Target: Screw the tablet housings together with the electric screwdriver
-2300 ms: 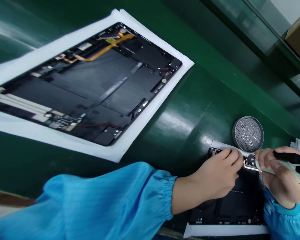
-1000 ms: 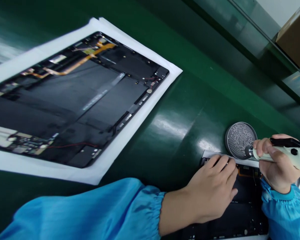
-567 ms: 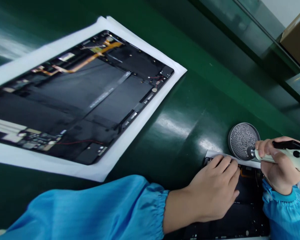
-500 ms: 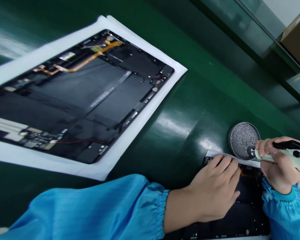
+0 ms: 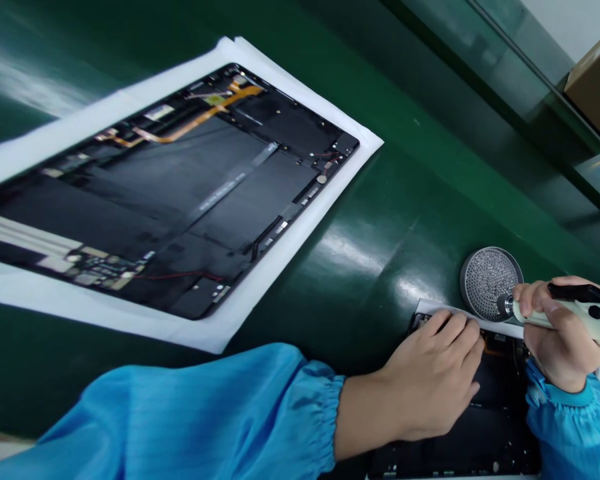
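Observation:
An opened black tablet [image 5: 480, 427] lies on a white sheet at the lower right. My left hand [image 5: 430, 383] rests flat on its top edge, fingertips pressing near an orange flex cable [image 5: 493, 347]. My right hand [image 5: 555, 340] grips a white electric screwdriver [image 5: 575, 320] with a black lever. The driver's tip sits over a round metal dish [image 5: 490, 280] full of tiny screws, just above the tablet's top edge. Both arms wear blue sleeves.
A second opened tablet [image 5: 180, 187] lies on a white foam sheet [image 5: 280, 247] on the green conveyor belt [image 5: 380, 227], upper left. A glass rail and a cardboard box [image 5: 597, 80] stand at the upper right.
My right hand lifted the screwdriver from the near tablet's top edge to the screw dish and has stayed there. My left hand stays on the tablet. The far tablet shifts slightly in view.

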The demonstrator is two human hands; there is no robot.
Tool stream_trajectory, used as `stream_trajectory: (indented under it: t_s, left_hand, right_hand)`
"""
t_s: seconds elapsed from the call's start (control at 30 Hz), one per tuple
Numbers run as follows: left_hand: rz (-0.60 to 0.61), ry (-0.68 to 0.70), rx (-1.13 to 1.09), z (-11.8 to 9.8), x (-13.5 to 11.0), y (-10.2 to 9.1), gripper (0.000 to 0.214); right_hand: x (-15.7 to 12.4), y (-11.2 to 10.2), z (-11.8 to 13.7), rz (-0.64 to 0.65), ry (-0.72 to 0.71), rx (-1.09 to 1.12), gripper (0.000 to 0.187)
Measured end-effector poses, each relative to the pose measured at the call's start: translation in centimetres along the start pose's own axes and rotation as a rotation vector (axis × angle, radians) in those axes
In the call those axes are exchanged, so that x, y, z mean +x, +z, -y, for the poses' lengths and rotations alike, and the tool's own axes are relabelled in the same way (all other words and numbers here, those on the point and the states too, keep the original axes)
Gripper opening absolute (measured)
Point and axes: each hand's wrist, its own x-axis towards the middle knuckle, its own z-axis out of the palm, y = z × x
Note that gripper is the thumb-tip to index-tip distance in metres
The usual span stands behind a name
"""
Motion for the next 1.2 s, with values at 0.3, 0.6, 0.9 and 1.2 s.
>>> stream_trajectory:
  t_s: [0.3,0.6,0.9,1.2]
  left_hand:
    - [0.009,0.001,0.003,-0.2,0.0,0.0,0.045]
    - [-0.036,-0.003,-0.032,0.0,0.1,0.2,0.041]
    - [-0.050,0.024,-0.058,0.1,0.1,0.5,0.037]
    - [-0.066,0.018,-0.063,0.0,0.2,0.4,0.034]
  right_hand:
    - [0.1,0.0,-0.3,-0.009,0.016,0.007,0.018]
    - [-0.9,-1.7,2.2,0.041,0.041,0.014,0.026]
    - [-3.2,-0.8,2.8,0.197,0.130,0.012,0.028]
    - [-3.2,-0.3,2.4,0.202,0.110,-0.020,0.028]
